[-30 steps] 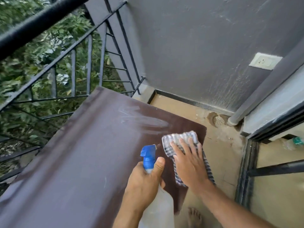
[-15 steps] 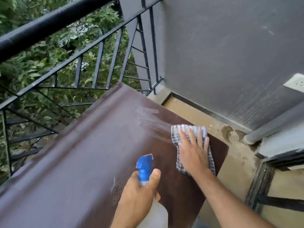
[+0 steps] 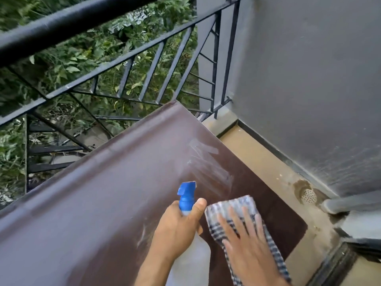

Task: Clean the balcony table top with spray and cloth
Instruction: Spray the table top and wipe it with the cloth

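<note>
A left hand grips a clear plastic spray bottle with a blue trigger nozzle over the dark brown balcony surface. Just beside it, the right hand presses flat, fingers spread, on a blue-and-white checked cloth. Whitish wet streaks lie beyond both hands.
</note>
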Available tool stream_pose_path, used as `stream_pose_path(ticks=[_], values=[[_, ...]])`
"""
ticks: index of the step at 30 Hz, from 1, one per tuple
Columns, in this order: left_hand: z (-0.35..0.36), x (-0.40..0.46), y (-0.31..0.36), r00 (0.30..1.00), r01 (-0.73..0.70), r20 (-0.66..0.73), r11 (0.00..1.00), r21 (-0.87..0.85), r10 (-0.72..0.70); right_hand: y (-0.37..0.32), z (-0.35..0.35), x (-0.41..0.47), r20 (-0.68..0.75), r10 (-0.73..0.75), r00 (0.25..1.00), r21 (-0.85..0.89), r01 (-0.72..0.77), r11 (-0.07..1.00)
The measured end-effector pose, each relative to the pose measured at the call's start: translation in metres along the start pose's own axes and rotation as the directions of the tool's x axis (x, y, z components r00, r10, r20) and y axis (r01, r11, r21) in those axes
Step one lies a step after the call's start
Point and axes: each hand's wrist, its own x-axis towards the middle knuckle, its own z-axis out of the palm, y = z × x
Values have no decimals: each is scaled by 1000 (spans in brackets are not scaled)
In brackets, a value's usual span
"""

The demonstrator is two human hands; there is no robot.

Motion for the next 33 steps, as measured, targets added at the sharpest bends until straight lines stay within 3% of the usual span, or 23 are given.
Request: stream_pose_path(ticks=[5, 10, 14, 18, 22, 27, 33], values=[[8, 13, 7, 999, 41, -3, 994, -98, -41, -6, -16, 61, -13, -49, 999, 57, 50, 997], [4, 20, 8, 997, 52, -55, 992, -118, -58, -12, -35, 184, 5, 53, 999, 115, -53, 992], [-6, 24, 4, 992, 68, -98, 989, -135, -81, -16, -46, 249, 24, 50, 998, 91, -52, 995], [-12, 24, -4, 985, 78, -140, 986, -150, -99, -20, -43, 234, 24, -29, 999, 53, 28, 998], [-16, 16, -22, 981, 110, -143, 983, -145, -130, -10, -34, 153, 45, -146, 988, 29, 145, 989], [-20, -5, -55, 978, 155, -124, 983, -94, -166, 9, -29, 81, 54, -185, 981, 23, 184, 983], [-28, -37, -83, 947, 218, -187, 950, -225, -262, 0, -33, 164, 56, -124, 991, 68, 120, 990]])
